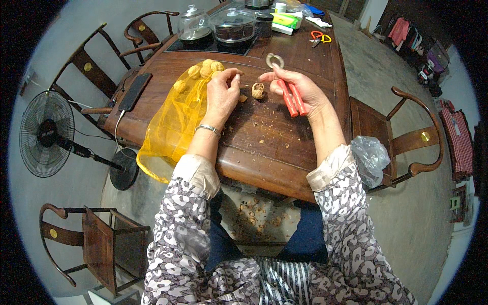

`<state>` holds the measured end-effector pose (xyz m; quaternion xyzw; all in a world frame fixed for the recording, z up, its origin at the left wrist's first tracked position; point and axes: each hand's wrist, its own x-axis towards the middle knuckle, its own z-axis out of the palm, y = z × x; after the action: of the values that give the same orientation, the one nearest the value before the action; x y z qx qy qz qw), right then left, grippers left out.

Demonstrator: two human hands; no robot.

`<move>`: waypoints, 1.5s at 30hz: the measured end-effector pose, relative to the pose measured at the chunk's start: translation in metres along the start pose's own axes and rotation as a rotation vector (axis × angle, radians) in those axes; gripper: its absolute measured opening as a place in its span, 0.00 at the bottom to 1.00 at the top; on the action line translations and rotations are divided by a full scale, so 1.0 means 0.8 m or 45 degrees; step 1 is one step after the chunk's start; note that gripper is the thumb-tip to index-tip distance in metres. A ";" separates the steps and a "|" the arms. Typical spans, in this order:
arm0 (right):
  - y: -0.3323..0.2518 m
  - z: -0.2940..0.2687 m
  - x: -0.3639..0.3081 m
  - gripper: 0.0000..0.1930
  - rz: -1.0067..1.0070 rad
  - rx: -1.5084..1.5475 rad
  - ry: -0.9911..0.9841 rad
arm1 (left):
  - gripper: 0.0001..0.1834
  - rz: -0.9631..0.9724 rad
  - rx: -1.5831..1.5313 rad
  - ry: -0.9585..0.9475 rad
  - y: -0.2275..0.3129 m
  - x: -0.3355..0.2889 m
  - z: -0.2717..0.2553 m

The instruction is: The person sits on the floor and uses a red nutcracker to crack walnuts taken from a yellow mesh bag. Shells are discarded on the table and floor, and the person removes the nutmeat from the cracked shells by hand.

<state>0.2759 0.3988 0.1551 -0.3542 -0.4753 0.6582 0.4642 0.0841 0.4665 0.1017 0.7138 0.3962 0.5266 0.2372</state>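
Note:
My right hand (300, 91) is wrapped round a walnut cracker (291, 99) with red handles and a ringed metal head that points away from me. My left hand (222, 94) is closed in a pinch over the table, beside the mouth of a yellow mesh bag (173, 119). Something small and brownish shows at its fingertips, too small to name. Several whole walnuts (207, 68) lie at the bag's far end. Between my hands sits a broken walnut (258, 91), its hollow side showing. A shell piece (243, 98) and crumbs lie near it on the wooden table (264, 147).
Glass pots (234, 28) stand on a dark hob at the back. Scissors (321, 38) with red and yellow handles lie at the far right. A phone (135, 91) is plugged in at the left edge, near a standing fan (47, 133). Shells (254, 216) litter the floor below.

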 end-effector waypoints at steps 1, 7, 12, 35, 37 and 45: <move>0.002 -0.009 -0.001 0.23 -0.008 -0.068 0.116 | 0.08 0.034 0.038 -0.012 0.002 -0.001 0.000; 0.021 -0.037 0.001 0.17 0.227 -1.377 0.983 | 0.18 0.040 0.060 -0.290 0.029 -0.007 -0.007; 0.026 -0.026 0.000 0.18 0.259 -1.604 1.048 | 0.32 0.388 0.258 -0.401 0.026 -0.014 0.000; 0.024 -0.076 -0.009 0.12 0.233 -1.494 1.330 | 0.07 0.162 0.414 0.071 0.003 -0.004 -0.008; 0.025 -0.069 -0.008 0.11 0.193 -1.549 1.333 | 0.07 0.131 0.326 0.071 0.001 -0.005 -0.010; 0.036 -0.019 0.013 0.13 -0.657 -1.536 0.893 | 0.08 0.042 0.230 0.033 0.027 -0.003 -0.029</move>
<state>0.2786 0.4096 0.1231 -0.6141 -0.6460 0.0013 0.4534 0.0690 0.4502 0.1238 0.7318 0.4333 0.5018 0.1578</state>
